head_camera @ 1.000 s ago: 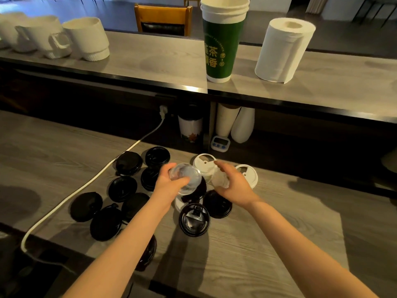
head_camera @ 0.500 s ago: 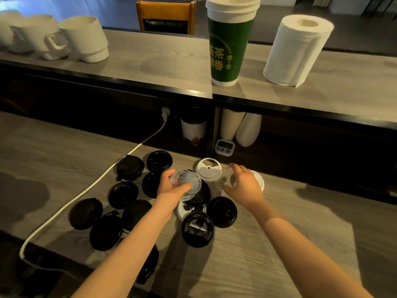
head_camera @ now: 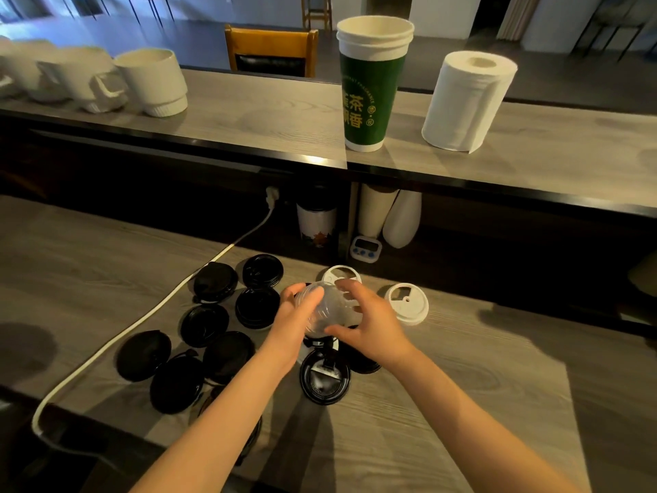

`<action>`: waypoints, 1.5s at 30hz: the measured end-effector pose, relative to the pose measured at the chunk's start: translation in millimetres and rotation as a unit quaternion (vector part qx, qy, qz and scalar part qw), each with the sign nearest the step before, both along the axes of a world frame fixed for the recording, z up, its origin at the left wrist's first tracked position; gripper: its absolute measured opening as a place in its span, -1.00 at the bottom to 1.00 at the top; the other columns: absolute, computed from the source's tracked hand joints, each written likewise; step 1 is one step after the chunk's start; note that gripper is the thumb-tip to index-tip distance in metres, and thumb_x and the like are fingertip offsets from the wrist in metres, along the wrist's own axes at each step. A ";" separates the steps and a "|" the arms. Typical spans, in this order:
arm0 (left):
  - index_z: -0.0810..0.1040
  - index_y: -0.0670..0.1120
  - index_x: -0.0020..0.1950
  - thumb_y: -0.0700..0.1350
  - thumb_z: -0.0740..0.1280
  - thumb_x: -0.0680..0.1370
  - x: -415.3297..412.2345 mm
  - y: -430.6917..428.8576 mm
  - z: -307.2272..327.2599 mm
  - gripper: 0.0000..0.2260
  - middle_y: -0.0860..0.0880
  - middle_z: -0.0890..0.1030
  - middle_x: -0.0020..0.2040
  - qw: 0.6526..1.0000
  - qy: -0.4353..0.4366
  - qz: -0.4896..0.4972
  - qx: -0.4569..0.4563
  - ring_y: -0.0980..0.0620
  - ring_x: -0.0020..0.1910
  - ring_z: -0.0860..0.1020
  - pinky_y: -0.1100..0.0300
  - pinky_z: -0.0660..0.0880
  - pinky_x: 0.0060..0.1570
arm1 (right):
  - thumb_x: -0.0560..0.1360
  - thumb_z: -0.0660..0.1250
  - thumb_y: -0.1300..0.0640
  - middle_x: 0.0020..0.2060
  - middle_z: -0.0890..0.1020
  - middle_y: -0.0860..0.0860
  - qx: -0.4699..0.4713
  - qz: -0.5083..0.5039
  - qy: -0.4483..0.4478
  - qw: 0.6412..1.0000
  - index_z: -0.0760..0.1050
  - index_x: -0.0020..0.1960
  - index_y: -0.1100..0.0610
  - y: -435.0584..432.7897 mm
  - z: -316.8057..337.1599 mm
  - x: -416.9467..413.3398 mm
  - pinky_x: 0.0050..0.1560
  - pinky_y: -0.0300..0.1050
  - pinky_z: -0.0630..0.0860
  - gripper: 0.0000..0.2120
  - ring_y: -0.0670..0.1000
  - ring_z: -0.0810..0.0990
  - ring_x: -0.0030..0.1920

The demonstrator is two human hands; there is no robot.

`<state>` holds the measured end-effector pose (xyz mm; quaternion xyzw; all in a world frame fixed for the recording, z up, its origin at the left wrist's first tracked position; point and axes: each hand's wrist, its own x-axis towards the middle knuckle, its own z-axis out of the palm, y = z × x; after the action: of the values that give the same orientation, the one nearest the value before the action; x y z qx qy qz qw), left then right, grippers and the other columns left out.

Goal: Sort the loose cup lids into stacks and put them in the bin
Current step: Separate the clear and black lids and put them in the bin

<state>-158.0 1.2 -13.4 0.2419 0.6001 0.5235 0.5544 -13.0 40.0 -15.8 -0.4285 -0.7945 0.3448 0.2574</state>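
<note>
Your left hand [head_camera: 297, 316] and right hand [head_camera: 371, 330]: fingers curled round the clear plastic lids [head_camera: 330, 311], ribbed, held just above the wood-grain bench [head_camera: 462, 403]. Round glossy black lids [head_camera: 257, 307] scattered left; white domed lid [head_camera: 407, 303] right.

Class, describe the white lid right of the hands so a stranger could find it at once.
Find the tall green cup on the upper shelf, then drop to the lower counter below it. Right of the right hand lies a white lid. Unlike the black lids at left, it is white, lies alone and shows a squarish opening.
</note>
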 end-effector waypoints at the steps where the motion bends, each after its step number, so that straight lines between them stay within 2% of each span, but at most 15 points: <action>1: 0.35 -0.07 0.31 0.01 0.41 0.40 -0.7 -3.4 0.5 -0.48 -0.12 0.54 0.19 1.000 0.001 -0.004 0.001 -0.07 0.16 0.54 -0.03 0.46 0.23 | 0.31 0.53 0.02 0.20 0.53 -0.07 0.024 0.001 -0.009 1.000 0.38 0.33 0.04 -2.3 1.5 -0.6 0.09 -0.30 0.38 -0.35 -0.08 0.49 0.18; 5: 0.31 -0.05 0.33 -0.21 0.43 0.45 -0.9 -12.4 1.2 -0.49 -0.09 0.54 0.15 1.000 0.003 -0.028 0.004 -0.05 0.16 0.54 -0.02 0.46 0.23 | 0.29 0.52 -0.09 0.23 0.53 -0.03 0.085 0.016 -0.053 0.995 0.36 0.36 0.03 -7.5 2.5 1.7 0.15 -0.08 0.48 -0.29 0.00 0.49 0.22; 8: 0.33 -0.04 0.31 -0.28 0.39 0.46 -1.7 -14.9 2.0 -0.52 -0.07 0.53 0.14 0.999 0.020 -0.024 0.010 -0.04 0.16 0.54 -0.03 0.46 0.24 | 0.31 0.51 -0.06 0.27 0.50 -0.06 0.089 0.047 -0.061 0.993 0.34 0.39 0.00 -8.2 4.7 6.4 0.23 -0.05 0.44 -0.29 -0.03 0.44 0.27; 10: 0.34 -0.03 0.30 -0.28 0.38 0.46 -3.8 -16.2 4.1 -0.54 -0.07 0.52 0.15 0.999 0.043 -0.023 0.010 -0.04 0.17 0.52 -0.03 0.46 0.24 | 0.35 0.50 0.02 0.29 0.44 -0.14 0.041 0.072 -0.035 0.996 0.30 0.42 -0.03 -7.7 6.8 11.3 0.28 -0.11 0.39 -0.30 -0.10 0.39 0.29; 12: 0.34 -0.02 0.27 -0.29 0.36 0.46 -6.2 -18.4 7.6 -0.56 -0.06 0.50 0.15 0.998 0.054 -0.022 0.017 -0.04 0.17 0.51 -0.02 0.46 0.23 | 0.42 0.45 0.08 0.32 0.36 -0.19 -0.082 0.064 0.030 0.994 0.25 0.45 -0.05 -9.6 10.6 13.8 0.30 -0.16 0.34 -0.34 -0.16 0.33 0.32; 15: 0.32 0.00 0.27 -0.28 0.35 0.48 -10.9 -23.8 15.0 -0.57 -0.05 0.48 0.17 0.998 0.037 -0.033 0.038 -0.01 0.16 0.51 0.04 0.46 0.21 | 0.54 0.30 0.05 0.38 0.33 -0.13 -0.251 0.040 0.112 0.961 0.20 0.47 -0.09 -10.0 20.6 9.9 0.29 -0.21 0.33 -0.45 -0.13 0.34 0.36; 20: 0.24 -0.01 0.32 -0.22 0.39 0.40 -19.5 -34.7 20.0 -0.44 -0.01 0.45 0.16 0.998 0.007 -0.046 0.049 0.05 0.13 0.50 0.13 0.47 0.13 | 0.55 0.28 0.14 0.22 0.43 -0.07 -0.287 0.052 0.118 0.949 0.25 0.46 0.10 -13.3 29.5 -2.3 -0.07 -0.50 0.46 -0.50 -0.22 0.52 0.03; 24: 0.25 -0.09 0.33 -0.38 0.23 0.52 -24.9 -45.9 19.4 -0.57 -0.06 0.47 0.14 0.997 -0.035 -0.043 0.046 0.03 0.10 0.52 0.17 0.50 0.00 | 0.54 0.30 0.13 0.11 0.48 -0.14 -0.322 0.061 0.123 0.937 0.26 0.42 0.05 -20.2 27.3 -7.4 -0.09 -0.44 0.50 -0.52 -0.18 0.53 0.04; 26: 0.25 -0.10 0.33 -0.38 0.21 0.52 -27.3 -52.6 17.8 -0.58 -0.07 0.48 0.14 0.997 -0.036 -0.045 0.044 0.02 0.10 0.52 0.17 0.50 -0.01 | 0.52 0.32 0.12 0.19 0.51 -0.03 -0.319 0.059 0.122 0.938 0.30 0.40 0.09 -24.0 24.1 -10.3 -0.02 -0.36 0.53 -0.52 -0.11 0.55 0.10; 30: 0.28 -0.05 0.31 -0.32 0.27 0.52 -37.0 -62.8 14.9 -0.59 -0.06 0.49 0.16 0.997 -0.001 -0.075 0.017 0.01 0.12 0.51 0.12 0.49 0.08 | 0.47 0.39 0.13 0.22 0.52 0.05 -0.297 0.052 0.130 0.944 0.35 0.37 0.14 -29.6 16.6 -16.8 0.13 -0.17 0.54 -0.50 -0.01 0.56 0.16; 33: 0.32 0.01 0.30 -0.15 0.41 0.43 -47.6 -68.8 11.7 -0.52 -0.05 0.50 0.18 0.994 0.051 -0.098 -0.012 0.00 0.15 0.52 0.06 0.49 0.15 | 0.46 0.41 0.12 0.20 0.55 0.05 -0.286 0.051 0.130 0.948 0.38 0.34 0.14 -33.5 10.3 -22.4 0.17 -0.09 0.54 -0.52 0.01 0.57 0.16; 37: 0.36 0.03 0.26 -0.12 0.40 0.48 -56.8 -75.6 4.6 -0.61 -0.02 0.52 0.16 0.990 0.106 -0.089 -0.034 0.03 0.13 0.52 0.18 0.50 -0.01 | 0.50 0.36 0.04 0.26 0.52 0.03 -0.279 0.062 0.092 0.954 0.35 0.39 0.15 -38.1 3.9 -29.8 0.23 -0.11 0.49 -0.49 -0.03 0.53 0.21; 39: 0.37 -0.02 0.30 -0.12 0.41 0.47 -62.5 -79.5 -3.9 -0.57 -0.02 0.51 0.18 0.988 0.134 -0.057 -0.049 0.02 0.15 0.51 0.16 0.50 0.02 | 0.54 0.29 0.04 0.23 0.51 0.02 -0.244 0.045 0.044 0.968 0.34 0.40 0.16 -38.8 -1.0 -26.9 0.19 -0.18 0.44 -0.53 -0.02 0.52 0.21; 42: 0.37 -0.06 0.36 -0.11 0.44 0.45 -72.3 -90.9 -14.4 -0.49 -0.05 0.51 0.22 0.991 0.113 0.022 -0.066 -0.02 0.18 0.51 -0.01 0.49 0.19 | 0.53 0.29 0.07 0.17 0.54 0.08 -0.107 -0.034 -0.106 0.988 0.44 0.31 0.15 -41.1 -20.7 -11.4 0.12 -0.06 0.48 -0.63 0.10 0.54 0.15; 45: 0.37 -0.02 0.33 -0.11 0.43 0.46 -77.3 -101.6 -21.1 -0.53 0.00 0.51 0.18 0.990 0.107 0.053 -0.075 0.01 0.16 0.51 0.02 0.47 0.20 | 0.50 0.30 -0.08 0.16 0.49 0.08 -0.062 -0.084 -0.237 0.966 0.46 0.24 0.12 -53.6 -42.7 0.1 0.08 0.00 0.50 -0.60 0.13 0.48 0.16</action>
<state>-235.2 -100.4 -34.5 0.2227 0.7052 0.4767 0.4752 -13.0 -13.5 -58.4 -0.5781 -0.7712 0.2591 0.0623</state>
